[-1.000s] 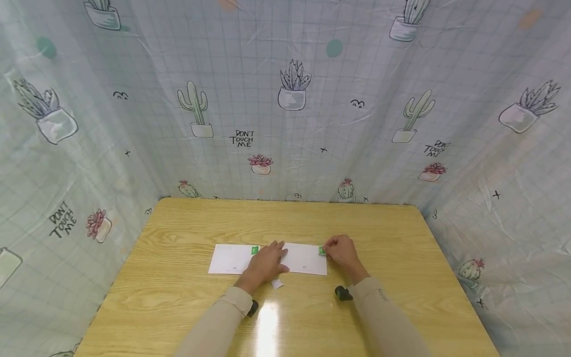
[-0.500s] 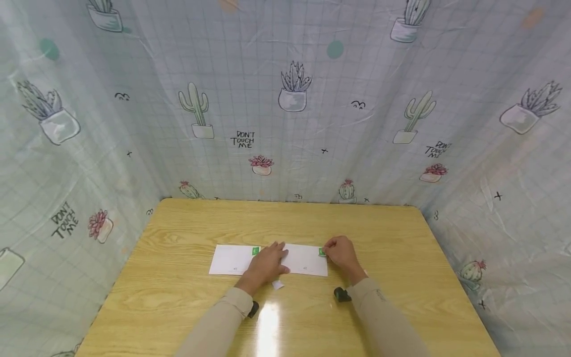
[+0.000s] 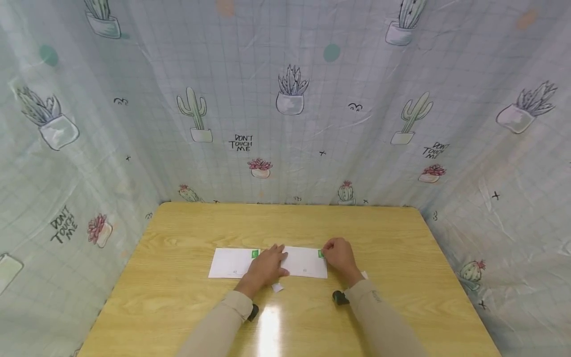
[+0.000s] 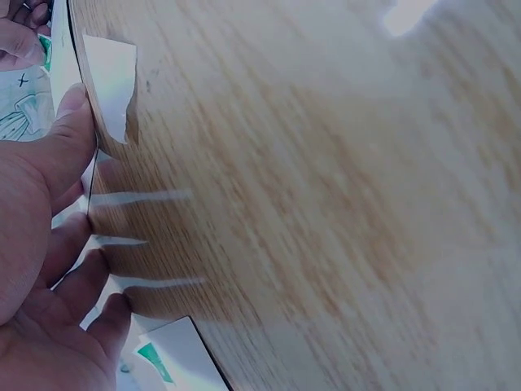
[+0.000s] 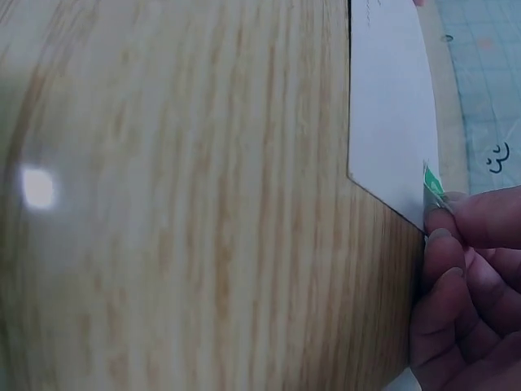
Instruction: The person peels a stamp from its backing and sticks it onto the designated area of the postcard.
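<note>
Two white envelopes lie side by side on the table. My left hand [image 3: 266, 265] spreads its fingers over the left edge of the right envelope [image 3: 303, 263] and presses it down. The left envelope [image 3: 229, 263] has a green stamp [image 3: 255, 254] in its upper right corner, partly beside my left hand. At the right envelope's upper right corner, my right hand [image 3: 341, 257] pinches a second green stamp [image 5: 433, 181] between thumb and index finger. In the right wrist view this stamp stands tilted up from the paper, and the fingertips hide one end of it.
A small white paper scrap [image 3: 277, 287] lies just below my left hand, near the right envelope's lower edge. Another white bit [image 3: 365, 274] shows beside my right wrist. The wooden table [image 3: 187, 317] backs onto a curtain [image 3: 290, 144] printed with cacti.
The view has shifted slightly with the head. Both hands stay nearly in place; the white bit beside my right wrist now shows more.
</note>
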A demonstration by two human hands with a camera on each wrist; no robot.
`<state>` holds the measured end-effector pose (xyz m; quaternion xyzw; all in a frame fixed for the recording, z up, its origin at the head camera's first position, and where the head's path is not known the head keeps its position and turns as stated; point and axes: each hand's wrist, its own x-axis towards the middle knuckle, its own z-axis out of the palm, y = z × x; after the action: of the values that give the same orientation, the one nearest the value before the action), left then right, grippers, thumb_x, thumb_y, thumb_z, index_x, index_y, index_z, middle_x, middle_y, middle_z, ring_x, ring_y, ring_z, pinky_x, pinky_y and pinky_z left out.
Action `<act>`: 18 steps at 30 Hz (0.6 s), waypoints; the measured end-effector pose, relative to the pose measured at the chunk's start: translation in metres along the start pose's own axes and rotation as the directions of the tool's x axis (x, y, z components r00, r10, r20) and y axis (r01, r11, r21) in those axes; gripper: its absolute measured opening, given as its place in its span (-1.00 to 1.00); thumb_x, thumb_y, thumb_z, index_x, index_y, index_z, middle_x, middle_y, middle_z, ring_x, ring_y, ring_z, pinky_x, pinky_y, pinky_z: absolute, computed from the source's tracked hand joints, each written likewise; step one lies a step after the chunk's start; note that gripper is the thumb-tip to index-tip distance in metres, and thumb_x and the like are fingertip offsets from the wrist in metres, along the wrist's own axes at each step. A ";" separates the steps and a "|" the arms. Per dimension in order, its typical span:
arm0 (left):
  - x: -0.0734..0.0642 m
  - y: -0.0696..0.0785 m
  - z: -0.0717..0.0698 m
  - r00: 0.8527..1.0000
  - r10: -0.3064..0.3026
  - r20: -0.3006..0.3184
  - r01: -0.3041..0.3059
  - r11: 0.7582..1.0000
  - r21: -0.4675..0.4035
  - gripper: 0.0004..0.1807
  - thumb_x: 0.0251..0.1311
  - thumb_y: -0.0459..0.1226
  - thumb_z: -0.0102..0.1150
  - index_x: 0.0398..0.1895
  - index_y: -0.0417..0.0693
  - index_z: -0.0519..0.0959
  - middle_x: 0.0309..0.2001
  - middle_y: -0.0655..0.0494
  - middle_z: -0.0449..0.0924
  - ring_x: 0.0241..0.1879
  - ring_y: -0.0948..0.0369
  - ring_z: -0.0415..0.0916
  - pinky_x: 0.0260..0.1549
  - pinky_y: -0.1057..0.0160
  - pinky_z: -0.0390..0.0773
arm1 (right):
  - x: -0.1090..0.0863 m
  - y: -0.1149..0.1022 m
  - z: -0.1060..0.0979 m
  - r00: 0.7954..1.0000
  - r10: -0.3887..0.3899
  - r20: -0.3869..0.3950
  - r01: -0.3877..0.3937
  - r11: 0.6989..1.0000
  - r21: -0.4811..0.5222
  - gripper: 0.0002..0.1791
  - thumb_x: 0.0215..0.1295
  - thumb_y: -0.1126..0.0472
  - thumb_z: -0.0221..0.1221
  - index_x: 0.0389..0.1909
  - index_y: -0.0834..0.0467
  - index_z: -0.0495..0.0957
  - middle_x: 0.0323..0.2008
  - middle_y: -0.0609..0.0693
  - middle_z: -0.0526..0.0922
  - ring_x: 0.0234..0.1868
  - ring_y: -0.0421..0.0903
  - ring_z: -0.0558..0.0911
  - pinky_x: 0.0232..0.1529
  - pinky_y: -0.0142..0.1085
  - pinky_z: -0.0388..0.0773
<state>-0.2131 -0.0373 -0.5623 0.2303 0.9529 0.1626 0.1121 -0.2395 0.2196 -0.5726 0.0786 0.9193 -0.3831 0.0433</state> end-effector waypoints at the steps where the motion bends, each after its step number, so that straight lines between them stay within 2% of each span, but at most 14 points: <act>1: 0.000 0.000 0.000 1.000 -0.001 0.004 0.001 1.000 -0.002 -0.33 0.35 0.02 0.32 0.42 -0.13 0.52 0.58 -0.09 0.31 0.59 -0.10 0.23 0.50 -0.13 0.37 | 0.000 0.001 0.000 1.000 0.002 0.001 -0.002 1.000 -0.004 -0.89 0.31 0.32 0.33 -0.42 0.20 0.71 -0.40 0.06 0.72 -0.39 -0.06 0.58 -0.42 -0.34 0.48; 9: 0.001 0.003 0.001 1.000 0.002 0.006 -0.002 1.000 0.010 -0.33 0.36 0.03 0.31 0.43 -0.13 0.51 0.58 -0.09 0.30 0.59 -0.10 0.22 0.50 -0.13 0.38 | -0.001 0.002 0.001 1.000 -0.012 -0.022 0.011 0.999 -0.042 -0.88 0.30 0.33 0.32 -0.45 0.20 0.69 -0.41 0.05 0.71 -0.39 -0.07 0.58 -0.38 -0.33 0.51; 18: 0.002 0.002 0.003 1.000 -0.007 0.019 0.007 0.999 0.031 -0.33 0.37 0.03 0.29 0.44 -0.11 0.50 0.59 -0.08 0.29 0.60 -0.09 0.21 0.50 -0.11 0.37 | -0.001 -0.003 0.001 1.000 0.002 0.008 -0.001 0.996 -0.090 -0.86 0.33 0.30 0.32 -0.44 0.20 0.65 -0.41 0.05 0.69 -0.38 -0.07 0.58 -0.40 -0.34 0.49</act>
<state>-0.2130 -0.0344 -0.5644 0.2303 0.9550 0.1452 0.1181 -0.2393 0.2171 -0.5710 0.0757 0.9354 -0.3416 0.0508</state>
